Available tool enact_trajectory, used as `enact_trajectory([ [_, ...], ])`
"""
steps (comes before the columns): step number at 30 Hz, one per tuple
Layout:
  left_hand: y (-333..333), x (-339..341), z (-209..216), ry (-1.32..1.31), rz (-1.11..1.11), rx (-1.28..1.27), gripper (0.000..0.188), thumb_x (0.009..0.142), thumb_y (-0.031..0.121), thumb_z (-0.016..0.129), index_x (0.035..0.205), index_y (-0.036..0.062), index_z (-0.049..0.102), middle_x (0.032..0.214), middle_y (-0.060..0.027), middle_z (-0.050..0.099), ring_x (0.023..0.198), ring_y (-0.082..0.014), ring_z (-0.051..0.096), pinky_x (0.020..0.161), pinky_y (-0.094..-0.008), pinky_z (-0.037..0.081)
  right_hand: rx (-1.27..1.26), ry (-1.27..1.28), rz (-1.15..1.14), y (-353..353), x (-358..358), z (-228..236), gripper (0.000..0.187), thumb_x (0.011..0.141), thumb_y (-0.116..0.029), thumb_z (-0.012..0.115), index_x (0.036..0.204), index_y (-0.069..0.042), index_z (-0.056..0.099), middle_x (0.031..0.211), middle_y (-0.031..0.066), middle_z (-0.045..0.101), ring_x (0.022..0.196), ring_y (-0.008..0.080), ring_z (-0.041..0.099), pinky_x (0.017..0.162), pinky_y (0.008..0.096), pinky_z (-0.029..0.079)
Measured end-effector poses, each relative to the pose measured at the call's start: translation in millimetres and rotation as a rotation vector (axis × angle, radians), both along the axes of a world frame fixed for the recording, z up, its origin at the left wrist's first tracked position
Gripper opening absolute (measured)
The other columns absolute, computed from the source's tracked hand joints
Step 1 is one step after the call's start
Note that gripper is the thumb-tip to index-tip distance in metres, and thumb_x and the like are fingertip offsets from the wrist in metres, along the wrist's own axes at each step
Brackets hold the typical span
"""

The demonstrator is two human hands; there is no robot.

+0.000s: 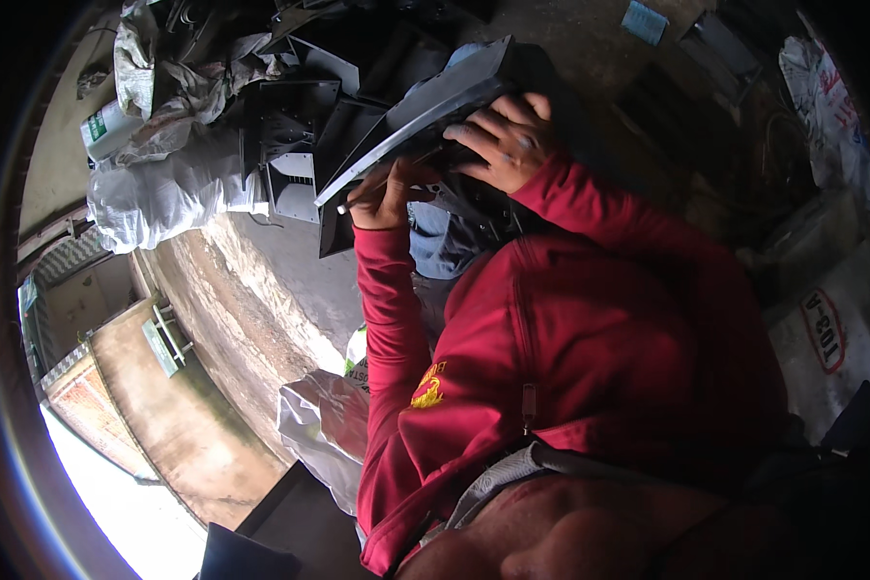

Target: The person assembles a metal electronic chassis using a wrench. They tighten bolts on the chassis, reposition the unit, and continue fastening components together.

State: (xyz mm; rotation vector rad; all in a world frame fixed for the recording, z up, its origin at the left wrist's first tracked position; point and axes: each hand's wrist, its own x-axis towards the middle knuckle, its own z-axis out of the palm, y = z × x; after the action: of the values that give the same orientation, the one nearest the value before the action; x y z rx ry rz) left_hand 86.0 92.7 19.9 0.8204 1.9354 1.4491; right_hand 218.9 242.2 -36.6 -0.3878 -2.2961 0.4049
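Note:
A dark flat metal panel (425, 106) with a pale edge is tilted over my lap, its long side running from upper right to lower left. My right hand (507, 140) rests on its near side at the upper right, fingers bent over the dark part and gripping it. At the lower left end, my left hand (385, 198) is closed beside the panel's edge. A short, thin, light-tipped piece sticks out of its fingers; its kind I cannot make out. Shadow hides the panel's underside and part of the left fingers.
Several dark metal casings (304, 106) are heaped beyond the panel. White plastic-wrapped bundles (169, 193) lie to the left, and a white sack (324, 425) sits by my left elbow. More sacks (826, 329) stand at the right. A blue packet (645, 22) lies on the far floor.

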Motion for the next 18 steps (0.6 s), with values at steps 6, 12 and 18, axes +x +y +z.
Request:
enact_trajectory([
  [6, 49.2, 26.1, 9.2, 1.277, -0.081, -0.315, 0.016, 0.074, 0.017, 0.071, 0.089, 0.0121, 0.07, 0.079, -0.0145, 0.068, 0.066, -0.0358, 0.066, 0.059, -0.0418, 0.056, -0.032, 0.019, -0.067, 0.2, -2.1, -7.0, 0.05, 0.067, -0.043, 0.077, 0.111, -0.025, 0.061, 0.096, -0.0079, 0.063, 0.101, 0.0162, 0.053, 0.088, 0.0422, 0.034],
  [12, -5.8, 1.4, -22.3, -0.24, 0.126, 0.106, 0.043, 0.095, 0.036, 0.055, 0.111, -0.0032, 0.062, 0.09, -0.0149, 0.069, 0.074, -0.0249, 0.069, 0.062, -0.0331, 0.057, -0.004, -0.013, -0.017, 3.3, 2.8, 3.1, 0.049, 0.062, -0.04, 0.082, 0.105, -0.026, 0.061, 0.094, -0.0105, 0.064, 0.098, 0.0148, 0.054, 0.088, 0.0415, 0.032],
  [18, -15.6, 11.5, -26.3, -0.159, 0.137, 0.214, 0.049, 0.097, 0.037, 0.054, 0.115, -0.0079, 0.056, 0.095, -0.0208, 0.068, 0.079, -0.0288, 0.07, 0.061, -0.0338, 0.057, -0.017, -0.024, -0.019, 4.2, 2.1, 2.9, 0.045, 0.063, -0.044, 0.08, 0.102, -0.028, 0.063, 0.096, -0.0093, 0.064, 0.097, 0.0139, 0.054, 0.089, 0.0415, 0.03],
])
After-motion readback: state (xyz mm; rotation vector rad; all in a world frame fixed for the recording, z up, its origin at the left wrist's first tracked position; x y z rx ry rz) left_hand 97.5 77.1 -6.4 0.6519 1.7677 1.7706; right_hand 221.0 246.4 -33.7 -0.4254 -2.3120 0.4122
